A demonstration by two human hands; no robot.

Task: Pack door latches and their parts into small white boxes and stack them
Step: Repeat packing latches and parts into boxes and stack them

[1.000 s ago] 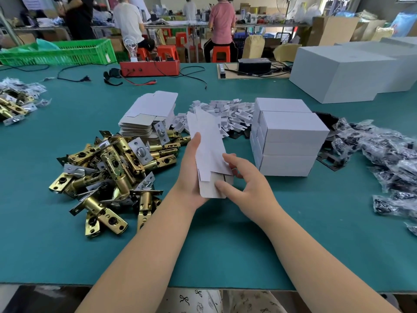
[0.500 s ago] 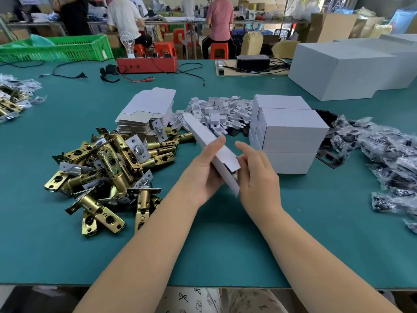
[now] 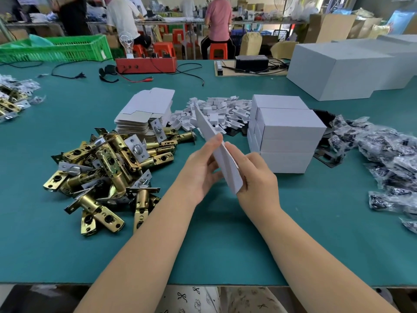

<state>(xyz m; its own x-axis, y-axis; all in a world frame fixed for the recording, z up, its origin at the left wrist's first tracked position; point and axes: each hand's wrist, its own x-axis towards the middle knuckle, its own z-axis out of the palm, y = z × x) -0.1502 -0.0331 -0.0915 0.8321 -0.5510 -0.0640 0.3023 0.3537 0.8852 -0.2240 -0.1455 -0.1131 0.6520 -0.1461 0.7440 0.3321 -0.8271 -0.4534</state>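
Observation:
Both hands hold one flat white box blank edge-on above the green table. My left hand grips its left face and my right hand its right face near the lower end. A heap of brass door latches lies to the left. Behind it sits a stack of flat box blanks. A pile of small white plastic parts lies beyond my hands. Packed white boxes are stacked to the right.
Black parts in clear bags spread along the right edge. Large white cartons stand at the back right. A red tester box with cables and a green crate sit at the back. More latches lie far left. People sit beyond.
The box blank has been turned from lying broadside in my hands to standing edge-on, pressed between both palms. My hands have risen slightly.

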